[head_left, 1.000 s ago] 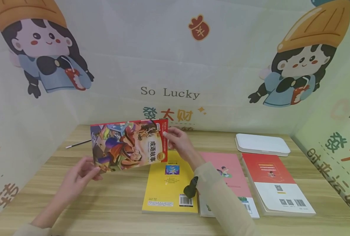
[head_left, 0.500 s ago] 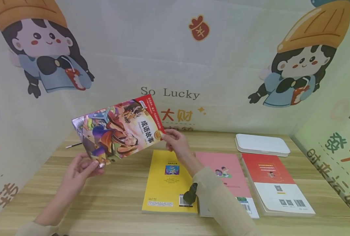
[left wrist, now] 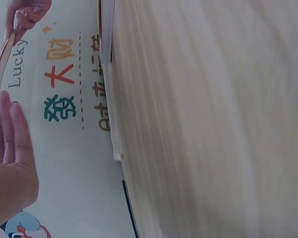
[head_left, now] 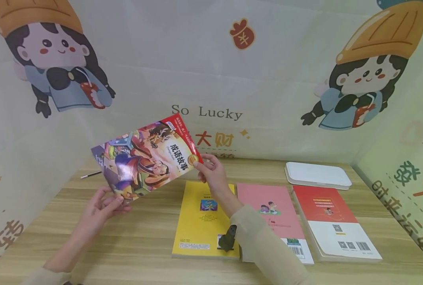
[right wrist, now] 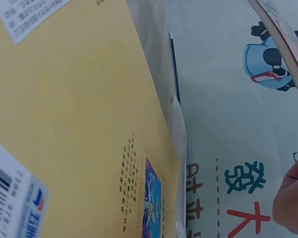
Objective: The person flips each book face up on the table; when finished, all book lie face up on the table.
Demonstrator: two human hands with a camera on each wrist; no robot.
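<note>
Pinching with left grip point(head_left: 105, 206) and right grip point(head_left: 213, 171) opposite ends of a picture book point(head_left: 145, 160), tilted and held above the table point(head_left: 136, 245), left of a yellow book point(head_left: 198, 227), a pink book point(head_left: 255, 196) and a red-white book point(head_left: 334, 229), with a white case point(head_left: 318, 175) behind the last.

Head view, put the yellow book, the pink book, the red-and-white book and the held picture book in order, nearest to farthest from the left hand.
From the left hand:
1. Picture book, held at its lower corner.
2. Yellow book, left end of the row.
3. Pink book, middle of the row.
4. Red-and-white book, right end of the row.
</note>
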